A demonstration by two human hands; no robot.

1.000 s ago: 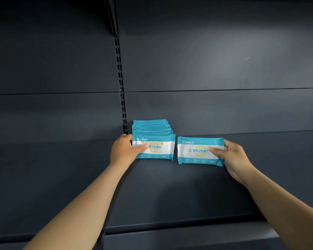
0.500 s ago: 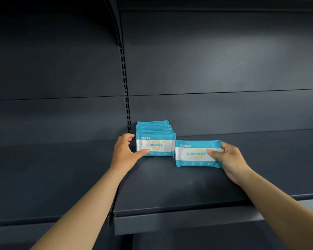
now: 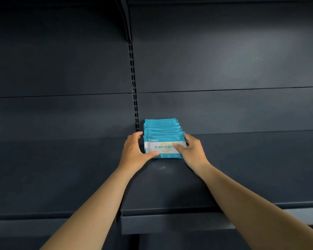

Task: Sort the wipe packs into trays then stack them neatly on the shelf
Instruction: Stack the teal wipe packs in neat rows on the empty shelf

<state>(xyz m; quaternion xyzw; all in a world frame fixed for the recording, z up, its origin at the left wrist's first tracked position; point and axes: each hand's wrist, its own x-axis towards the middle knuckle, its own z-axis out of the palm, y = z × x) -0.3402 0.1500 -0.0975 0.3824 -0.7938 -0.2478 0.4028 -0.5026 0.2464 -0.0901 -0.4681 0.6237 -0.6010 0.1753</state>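
Both your hands now close on one row of wipe packs on the dark shelf [image 3: 170, 186].

Nearest, your forearms reach in over the shelf edge. Your left hand [image 3: 133, 153] cups the row's left end, thumb under the front pack [image 3: 162, 147]. Your right hand [image 3: 192, 152], which half a second ago held that pack apart to the right, now pinches it flat against the row of wipe packs [image 3: 162, 126], which runs back to the rear panel [image 3: 224, 69].
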